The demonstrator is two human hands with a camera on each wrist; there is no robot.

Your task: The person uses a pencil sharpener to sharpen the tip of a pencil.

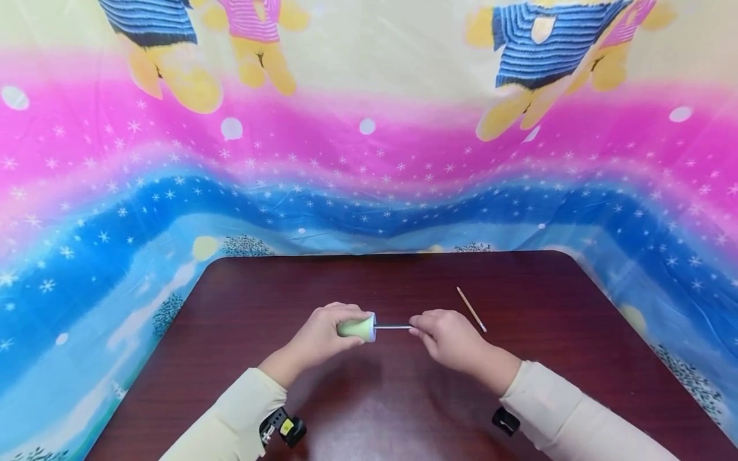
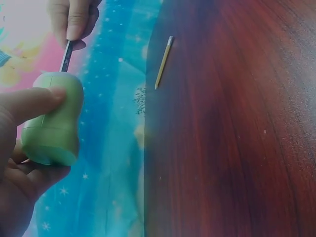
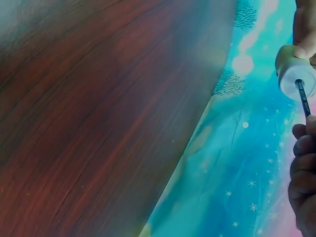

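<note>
In the head view my left hand (image 1: 316, 338) grips a light green pencil sharpener (image 1: 355, 328), waisted in the middle, with its white end facing right. A dark pencil (image 1: 394, 326) runs from the hole in that end to my right hand (image 1: 452, 337), whose thumb and fingers pinch it. The left wrist view shows my thumb lying along the side of the sharpener (image 2: 59, 118) and fingers beneath its base. From the right wrist, the dark pencil (image 3: 303, 99) stands in the hole of the white end; the pencil's tip is hidden inside.
A yellow pencil (image 1: 471, 309) with a pale end lies on the dark red wooden table (image 1: 403, 397), beyond my right hand. Behind the table's far edge hangs a patterned cloth (image 1: 369, 166) in pink and blue.
</note>
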